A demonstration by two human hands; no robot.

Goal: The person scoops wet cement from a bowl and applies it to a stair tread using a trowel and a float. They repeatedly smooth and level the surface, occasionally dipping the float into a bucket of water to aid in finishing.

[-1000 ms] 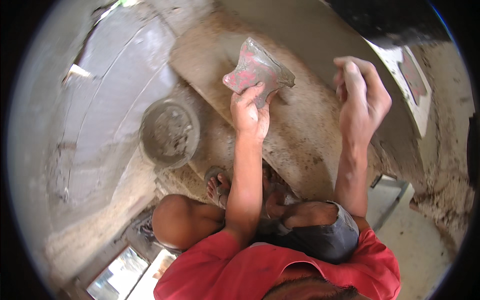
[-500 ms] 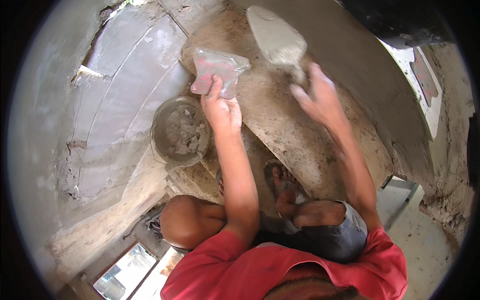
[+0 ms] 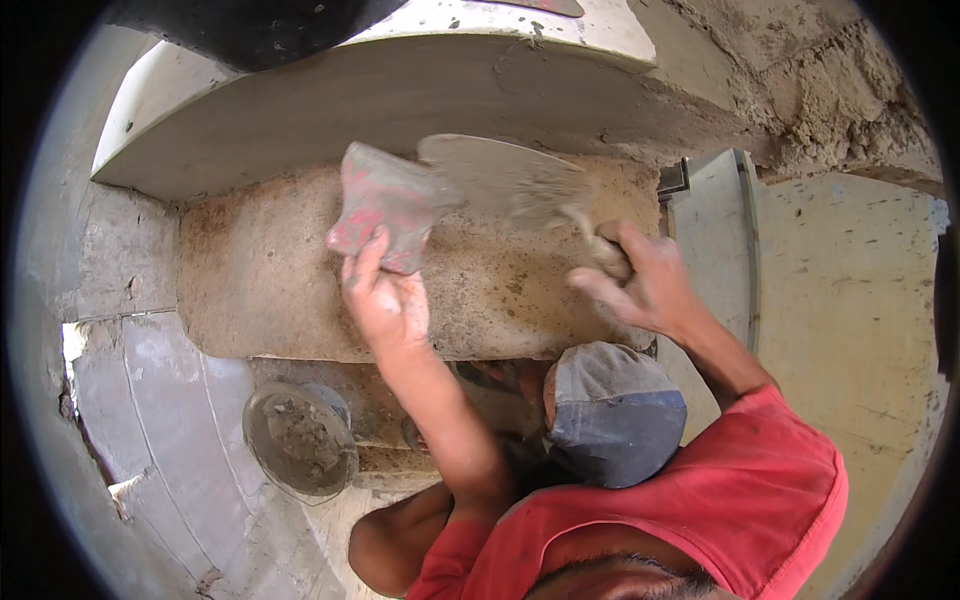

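My left hand (image 3: 385, 305) grips a flat, irregular pink plate (image 3: 385, 205) smeared with grey mortar, its thumb on the near edge. My right hand (image 3: 645, 280) is wrapped round the handle of a pointed trowel (image 3: 505, 175). The trowel's blade, coated in grey mortar and blurred, points left, its tip close by the plate; I cannot tell whether they touch. Both tools are held above a worn concrete step (image 3: 480, 300). Near my left forearm, lower left, stands a round bucket (image 3: 257, 440) with lumpy grey mortar (image 3: 300, 435) inside.
A smooth grey plastered wall (image 3: 400, 100) curves along the far side of the step, with a white ledge (image 3: 600, 32) on top. A black rounded object (image 3: 270, 25) sits at the upper left. Pale boards (image 3: 840, 290) stand at right; grey slabs (image 3: 165, 390) lie left. My bent knee (image 3: 615, 415) is below.
The view has turned to the right, so the wall now lies ahead. The trowel's blade has swung to point left toward the pink plate. Both hands keep their hold.
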